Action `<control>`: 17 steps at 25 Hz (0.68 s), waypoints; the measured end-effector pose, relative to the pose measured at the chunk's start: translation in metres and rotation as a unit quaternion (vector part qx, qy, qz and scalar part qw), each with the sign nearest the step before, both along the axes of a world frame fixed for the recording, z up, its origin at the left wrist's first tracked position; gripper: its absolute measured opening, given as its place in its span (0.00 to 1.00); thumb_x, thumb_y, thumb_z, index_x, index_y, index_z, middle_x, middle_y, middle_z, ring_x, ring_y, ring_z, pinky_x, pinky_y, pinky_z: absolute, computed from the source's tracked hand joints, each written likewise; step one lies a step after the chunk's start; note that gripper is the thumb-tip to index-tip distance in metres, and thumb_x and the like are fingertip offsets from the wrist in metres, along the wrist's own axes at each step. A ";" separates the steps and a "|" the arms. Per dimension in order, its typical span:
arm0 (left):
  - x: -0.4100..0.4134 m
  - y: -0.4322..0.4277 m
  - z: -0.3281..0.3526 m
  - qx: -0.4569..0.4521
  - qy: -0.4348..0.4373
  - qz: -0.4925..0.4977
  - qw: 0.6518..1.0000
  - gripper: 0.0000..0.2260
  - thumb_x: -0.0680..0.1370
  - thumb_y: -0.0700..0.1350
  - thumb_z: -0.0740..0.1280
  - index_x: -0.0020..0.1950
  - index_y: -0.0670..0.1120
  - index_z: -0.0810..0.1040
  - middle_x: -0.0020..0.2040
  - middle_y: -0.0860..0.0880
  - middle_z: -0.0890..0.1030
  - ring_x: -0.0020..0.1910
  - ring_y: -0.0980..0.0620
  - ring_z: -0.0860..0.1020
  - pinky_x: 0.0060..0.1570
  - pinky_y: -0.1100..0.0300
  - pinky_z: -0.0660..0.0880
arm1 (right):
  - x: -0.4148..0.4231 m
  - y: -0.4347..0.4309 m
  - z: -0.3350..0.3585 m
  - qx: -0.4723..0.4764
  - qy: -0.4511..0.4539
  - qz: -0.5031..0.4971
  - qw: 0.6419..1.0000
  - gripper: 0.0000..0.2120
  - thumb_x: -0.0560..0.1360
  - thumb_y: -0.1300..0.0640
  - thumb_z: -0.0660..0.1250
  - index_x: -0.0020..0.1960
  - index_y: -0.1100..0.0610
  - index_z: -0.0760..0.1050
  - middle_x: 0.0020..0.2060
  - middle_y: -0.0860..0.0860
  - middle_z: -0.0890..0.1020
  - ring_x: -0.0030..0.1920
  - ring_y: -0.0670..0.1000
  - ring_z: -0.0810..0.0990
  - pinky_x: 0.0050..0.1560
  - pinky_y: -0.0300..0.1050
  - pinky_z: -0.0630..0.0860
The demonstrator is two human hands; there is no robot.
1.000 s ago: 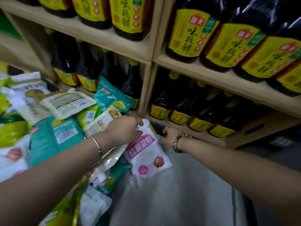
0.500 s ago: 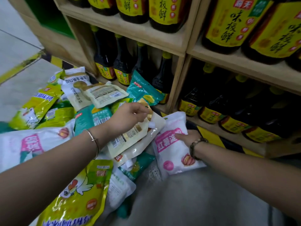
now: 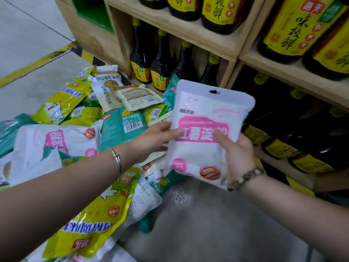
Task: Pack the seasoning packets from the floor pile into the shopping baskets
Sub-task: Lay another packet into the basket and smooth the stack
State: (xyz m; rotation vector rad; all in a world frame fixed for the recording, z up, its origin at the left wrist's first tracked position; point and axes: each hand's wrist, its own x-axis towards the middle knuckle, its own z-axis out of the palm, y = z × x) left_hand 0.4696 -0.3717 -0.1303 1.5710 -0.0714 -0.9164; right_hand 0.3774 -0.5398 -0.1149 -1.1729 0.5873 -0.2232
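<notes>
Grey concrete floor (image 3: 207, 224) fills the space between your forearms, with a yellow packet (image 3: 90, 224) lying closest to you at the pile's near edge. Just beyond it, your right hand (image 3: 238, 154) grips the white packet (image 3: 205, 118) with the pink label from its right side, thumb laid across the front and fingers out of sight behind. Your left hand (image 3: 156, 137) pinches the packet's left edge, thumb on the front. Half a second ago this packet lay flat on the floor under your right palm while your left hand held a tan packet over the pile; now it is raised upright, clear of the floor and facing you, so one item is picked and ready to go. No basket shows in view, so you will likely have to turn to find one. Behind your left hand the pile (image 3: 62, 140) of white, teal and yellow packets spreads over the floor, most of the job apparently undone. Farthest back stands the wooden shelf (image 3: 207, 40) with its dark bottles (image 3: 160, 72).
</notes>
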 end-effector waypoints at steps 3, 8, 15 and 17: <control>-0.003 0.003 0.006 -0.072 0.097 0.085 0.989 0.18 0.63 0.46 0.73 0.51 0.44 0.79 0.44 0.45 0.85 0.40 0.48 0.84 0.35 0.57 0.80 | 0.021 0.024 -0.001 0.026 0.032 0.086 0.995 0.06 0.75 0.64 0.66 0.46 0.55 0.79 0.42 0.53 0.85 0.43 0.55 0.84 0.42 0.51 0.81; -0.003 0.025 -0.002 -0.040 0.082 0.201 0.975 0.16 0.60 0.44 0.75 0.46 0.44 0.80 0.39 0.45 0.85 0.35 0.47 0.84 0.31 0.56 0.80 | 0.039 0.036 -0.018 0.035 0.037 0.185 0.981 0.06 0.75 0.58 0.66 0.50 0.56 0.79 0.45 0.53 0.85 0.46 0.54 0.84 0.42 0.47 0.81; 0.029 0.072 0.010 -0.003 -0.023 0.353 0.935 0.04 0.71 0.37 0.73 0.42 0.44 0.80 0.34 0.48 0.84 0.30 0.51 0.83 0.26 0.59 0.77 | 0.032 0.061 -0.057 0.087 0.254 0.117 0.956 0.13 0.79 0.51 0.59 0.45 0.61 0.72 0.44 0.59 0.80 0.37 0.53 0.80 0.31 0.41 0.77; 0.029 0.087 0.010 0.010 -0.025 0.373 0.927 0.04 0.71 0.37 0.73 0.42 0.44 0.79 0.33 0.49 0.84 0.29 0.51 0.82 0.25 0.60 0.77 | 0.036 0.073 -0.060 0.105 0.272 0.124 0.949 0.10 0.79 0.54 0.61 0.52 0.61 0.72 0.53 0.62 0.78 0.42 0.54 0.79 0.34 0.42 0.76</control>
